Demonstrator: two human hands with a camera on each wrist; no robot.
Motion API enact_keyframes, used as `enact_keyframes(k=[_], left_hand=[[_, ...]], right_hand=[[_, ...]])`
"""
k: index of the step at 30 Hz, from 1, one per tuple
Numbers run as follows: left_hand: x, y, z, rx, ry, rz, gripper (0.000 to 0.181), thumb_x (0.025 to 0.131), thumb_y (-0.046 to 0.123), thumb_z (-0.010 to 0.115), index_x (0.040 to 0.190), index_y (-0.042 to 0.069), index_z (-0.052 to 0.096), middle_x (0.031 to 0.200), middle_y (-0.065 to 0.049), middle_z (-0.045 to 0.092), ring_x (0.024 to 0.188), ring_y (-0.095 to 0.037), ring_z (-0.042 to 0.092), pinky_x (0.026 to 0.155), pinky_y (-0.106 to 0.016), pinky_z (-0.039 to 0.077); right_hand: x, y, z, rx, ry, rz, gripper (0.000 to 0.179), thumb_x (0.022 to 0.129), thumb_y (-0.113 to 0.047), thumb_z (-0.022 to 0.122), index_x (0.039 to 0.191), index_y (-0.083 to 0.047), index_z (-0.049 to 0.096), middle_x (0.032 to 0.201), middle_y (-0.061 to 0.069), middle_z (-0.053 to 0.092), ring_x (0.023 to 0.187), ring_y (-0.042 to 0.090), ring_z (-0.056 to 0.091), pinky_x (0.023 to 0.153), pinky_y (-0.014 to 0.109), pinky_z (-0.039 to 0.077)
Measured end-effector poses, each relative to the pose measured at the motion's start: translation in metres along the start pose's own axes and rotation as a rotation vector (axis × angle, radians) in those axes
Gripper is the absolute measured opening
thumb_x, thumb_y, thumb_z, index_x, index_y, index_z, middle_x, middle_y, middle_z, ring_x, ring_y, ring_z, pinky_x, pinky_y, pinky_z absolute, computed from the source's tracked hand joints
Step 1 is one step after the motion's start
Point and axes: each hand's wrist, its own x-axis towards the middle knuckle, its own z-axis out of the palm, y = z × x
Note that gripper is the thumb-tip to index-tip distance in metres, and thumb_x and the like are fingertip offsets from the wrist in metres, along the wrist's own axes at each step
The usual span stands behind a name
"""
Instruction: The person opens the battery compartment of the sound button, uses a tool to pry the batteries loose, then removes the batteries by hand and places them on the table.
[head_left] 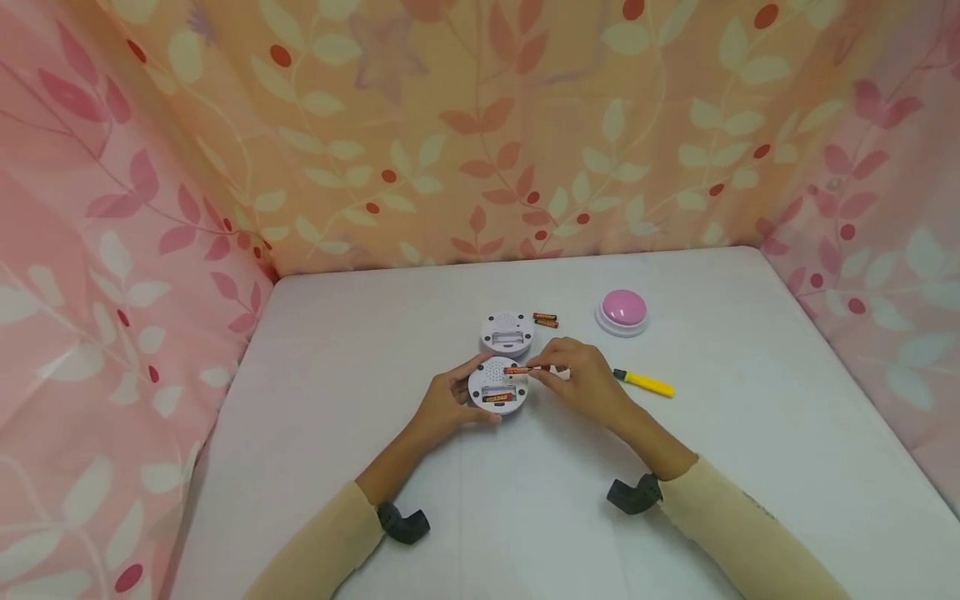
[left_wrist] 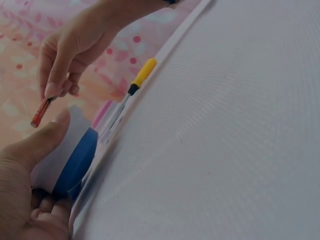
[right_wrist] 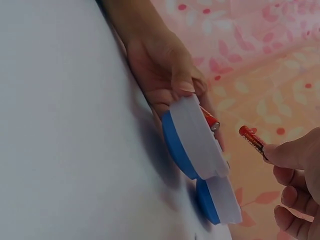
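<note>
My left hand (head_left: 441, 408) grips a round white push-button unit (head_left: 484, 377) by its sides, its underside facing up and its blue dome (left_wrist: 79, 162) facing down. One orange-and-black battery (head_left: 497, 398) lies in its open compartment, beside a bare slot. Between thumb and fingertips, my right hand (head_left: 581, 377) pinches another battery (right_wrist: 253, 141) by one end, just above the unit's back edge and apart from it. A second upturned unit (head_left: 506, 320), also blue below, stands right behind the first with a bare compartment. Two more batteries (head_left: 546, 320) lie beside it.
A pink-topped push button (head_left: 624, 308) stands upright at the back right. Right of my right hand lies a screwdriver (head_left: 649, 384) with a yellow handle, its shaft pointing left. Floral curtains (head_left: 480, 133) border the white table (head_left: 360, 333) at the back and sides.
</note>
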Motion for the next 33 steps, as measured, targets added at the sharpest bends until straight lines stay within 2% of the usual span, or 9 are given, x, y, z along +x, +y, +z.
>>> enact_keyframes(k=[8,14,18,21,26,33], left_hand=[[0.001,-0.003,0.001,-0.001,0.006,-0.044,0.101,0.063,0.015,0.098,0.150,0.032,0.050,0.154,0.012,0.045,0.138,-0.013,0.048,0.109,-0.028,0.044],[0.000,-0.002,0.000,-0.001,0.002,-0.049,0.100,0.064,0.012,0.098,0.150,0.032,0.050,0.155,0.013,0.044,0.139,-0.012,0.047,0.111,-0.028,0.041],[-0.001,-0.001,0.000,-0.021,-0.010,-0.041,0.101,0.064,0.006,0.096,0.151,0.028,0.050,0.156,0.010,0.044,0.139,-0.014,0.047,0.110,-0.025,0.041],[0.000,-0.002,0.000,-0.031,-0.015,-0.031,0.101,0.064,0.003,0.096,0.152,0.025,0.049,0.156,0.008,0.044,0.140,-0.015,0.047,0.110,-0.024,0.041],[0.000,-0.004,-0.001,-0.020,-0.020,-0.014,0.100,0.065,0.009,0.096,0.151,0.026,0.049,0.156,0.010,0.044,0.140,-0.012,0.047,0.110,-0.023,0.040],[0.001,-0.003,-0.001,-0.018,-0.005,-0.019,0.101,0.064,0.014,0.098,0.151,0.029,0.050,0.155,0.013,0.044,0.140,-0.011,0.045,0.111,-0.027,0.041]], right_hand=[[0.005,0.010,-0.024,-0.018,0.090,0.028,0.018,0.086,-0.007,0.082,0.102,-0.013,0.082,0.085,-0.009,0.068,0.078,0.015,0.054,0.066,0.038,0.053],[0.015,0.014,-0.037,-0.065,0.128,0.029,0.017,0.085,-0.007,0.083,0.101,-0.008,0.082,0.082,-0.005,0.068,0.072,0.023,0.054,0.060,0.030,0.045],[0.024,0.019,-0.043,-0.080,0.140,0.044,0.016,0.085,-0.007,0.082,0.102,-0.007,0.081,0.081,-0.004,0.068,0.070,0.022,0.052,0.057,0.027,0.041],[0.031,0.026,-0.044,-0.104,0.141,0.060,0.014,0.087,-0.008,0.081,0.101,-0.007,0.081,0.080,-0.002,0.067,0.070,0.019,0.049,0.056,0.028,0.038],[0.041,0.038,-0.043,-0.154,0.132,0.107,0.013,0.089,-0.010,0.079,0.102,-0.008,0.081,0.078,0.000,0.065,0.068,0.019,0.046,0.055,0.030,0.034],[0.053,0.054,-0.033,-0.175,0.098,0.202,0.012,0.091,-0.011,0.077,0.102,-0.009,0.082,0.081,0.004,0.068,0.069,0.022,0.048,0.058,0.033,0.037]])
